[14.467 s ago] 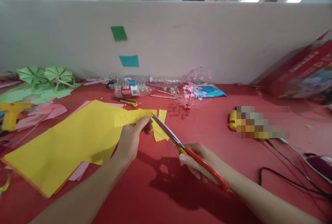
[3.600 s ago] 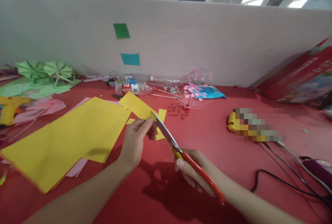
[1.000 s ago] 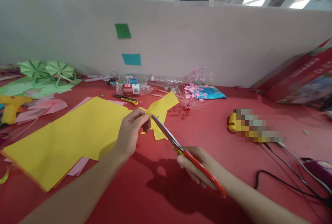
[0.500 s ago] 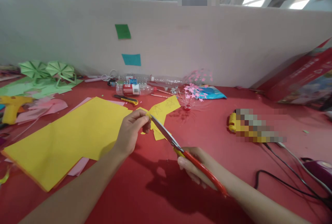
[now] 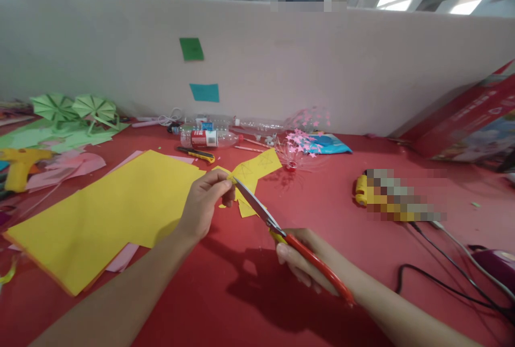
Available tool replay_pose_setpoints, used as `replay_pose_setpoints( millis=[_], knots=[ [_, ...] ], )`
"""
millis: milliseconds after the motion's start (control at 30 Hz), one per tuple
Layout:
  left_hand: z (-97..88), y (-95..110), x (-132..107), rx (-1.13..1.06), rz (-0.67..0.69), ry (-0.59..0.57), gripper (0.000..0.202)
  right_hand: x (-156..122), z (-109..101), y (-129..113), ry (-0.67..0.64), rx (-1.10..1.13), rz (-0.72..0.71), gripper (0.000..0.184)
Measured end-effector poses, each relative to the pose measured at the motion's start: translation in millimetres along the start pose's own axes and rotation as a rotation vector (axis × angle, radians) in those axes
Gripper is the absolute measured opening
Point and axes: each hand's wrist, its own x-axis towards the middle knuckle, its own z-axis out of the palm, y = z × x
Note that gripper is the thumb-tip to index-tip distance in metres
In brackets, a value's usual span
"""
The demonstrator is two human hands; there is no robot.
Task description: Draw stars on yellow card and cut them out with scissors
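Observation:
My left hand (image 5: 209, 197) pinches a small piece of yellow paper (image 5: 230, 177) between thumb and fingers. In my right hand (image 5: 301, 258) is a pair of scissors (image 5: 257, 205) with red and yellow handles. Their blade tips meet the edge of the small piece, and the blades look nearly together. Behind the tips, on the table, lies a yellow paper strip (image 5: 261, 163) with star outlines drawn in pencil. Large yellow sheets (image 5: 116, 202) lie to the left, partly behind my left wrist.
Plastic bottles (image 5: 209, 138) and a yellow box cutter (image 5: 197, 154) lie toward the white partition (image 5: 322, 63). A pink-star decoration (image 5: 300, 143) stands near a blue packet (image 5: 332, 144). At left are a yellow glue gun (image 5: 20, 167) and green paper umbrellas (image 5: 94, 108); a power strip (image 5: 396, 210) with cables lies right.
Almost nothing differs. Both hands, the paper piece and the scissors keep nearly the same position, and the view has shifted very slightly.

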Motion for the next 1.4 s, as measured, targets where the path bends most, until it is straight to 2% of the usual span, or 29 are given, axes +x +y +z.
replay_pose_setpoints(
  millis=[133, 633, 1133, 1400],
  knots=[
    [-0.6, -0.5, 0.4, 0.001, -0.003, 0.003, 0.018, 0.5, -1.0, -2.0, -0.01, 0.025, -0.008, 0.056],
    [-3.5, 1.1, 1.3, -0.002, -0.035, 0.032, 0.018, 1.8, -3.4, 3.5, -0.01, 0.004, -0.033, 0.057],
    [-2.6, 2.3, 1.5, 0.026, -0.048, 0.049, 0.017, 3.1, -4.0, 6.2, 0.009, -0.018, -0.004, 0.045],
    [-4.4, 2.0, 1.6, 0.054, -0.023, 0.036, 0.018, 2.0, -4.0, 0.6, 0.002, 0.01, -0.016, 0.05]
  ],
)
